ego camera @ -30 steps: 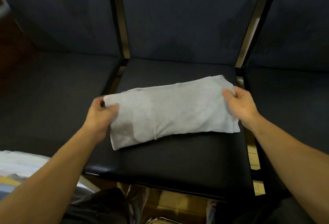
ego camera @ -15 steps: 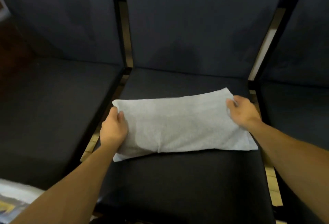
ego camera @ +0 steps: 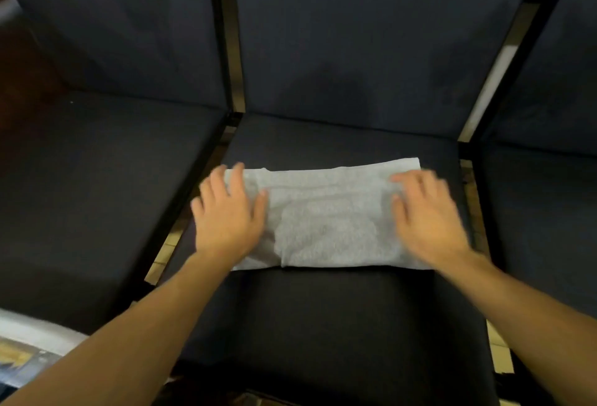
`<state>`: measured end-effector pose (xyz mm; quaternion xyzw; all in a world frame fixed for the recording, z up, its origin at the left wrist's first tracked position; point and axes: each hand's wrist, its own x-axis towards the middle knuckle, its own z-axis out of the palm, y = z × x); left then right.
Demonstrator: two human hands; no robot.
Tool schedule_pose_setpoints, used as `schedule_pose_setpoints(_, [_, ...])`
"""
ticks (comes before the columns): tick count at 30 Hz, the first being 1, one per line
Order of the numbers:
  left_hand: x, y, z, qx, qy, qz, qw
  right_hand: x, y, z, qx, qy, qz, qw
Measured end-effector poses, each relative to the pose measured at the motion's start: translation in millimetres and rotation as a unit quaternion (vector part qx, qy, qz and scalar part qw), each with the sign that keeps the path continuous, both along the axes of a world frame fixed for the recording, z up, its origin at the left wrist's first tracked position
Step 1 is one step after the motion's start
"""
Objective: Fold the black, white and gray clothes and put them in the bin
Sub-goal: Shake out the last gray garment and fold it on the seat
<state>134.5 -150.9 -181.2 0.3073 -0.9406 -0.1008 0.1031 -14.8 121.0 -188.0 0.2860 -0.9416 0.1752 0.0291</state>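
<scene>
Gray cloth (ego camera: 326, 215), folded into a wide band, lies flat across the middle of the center chair seat (ego camera: 323, 325), running side to side and nearer the seat's back edge than its front. Its right end reaches close to the seat's right edge; its left end sits at the left edge.

Left hand (ego camera: 227, 211): palm down, fingers straight and spread, resting on the cloth's left end, fingertips pointing toward the chair back. Nothing gripped.

Right hand (ego camera: 426, 215): also flat, fingers extended and apart, lying on the cloth's right end. Somewhat blurred, but no curl round the fabric shows.

Dark upholstered chairs stand on either side, close against the center one, with tiled floor (ego camera: 168, 244) showing in the gaps. Something pale (ego camera: 29, 337) lies at the lower left corner of view; cannot tell what.
</scene>
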Motion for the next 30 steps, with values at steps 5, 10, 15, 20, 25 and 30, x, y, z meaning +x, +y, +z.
schedule_pose_setpoints(5, [18, 22, -38, 0.03, -0.14, -0.118, 0.983, 18, 22, -28, 0.198, -0.053, 0.085, 0.975])
schedule_pose_setpoints(10, [28, 3, -47, -0.041, -0.141, -0.191, 0.971, 9, 34, -30, 0.217, -0.043, 0.098, 0.97])
schedule_pose_setpoints(15, [36, -6, -46, -0.069, -0.181, -0.231, 0.953, 4, 44, -32, 0.217, -0.04, 0.077, 0.972])
schedule_pose_setpoints(20, [37, -10, -35, -0.069, -0.23, -0.274, 0.931, 9, 69, -21, 0.238, -0.094, 0.061, 0.965])
schedule_pose_setpoints(25, [48, 18, -16, -0.082, -0.215, -0.306, 0.924, 34, 71, 3, 0.174, -0.198, -0.037, 0.964])
schedule_pose_setpoints(30, [38, 98, -6, -0.028, -0.193, -0.255, 0.947, 56, 77, 9, 0.113, -0.161, -0.135, 0.971])
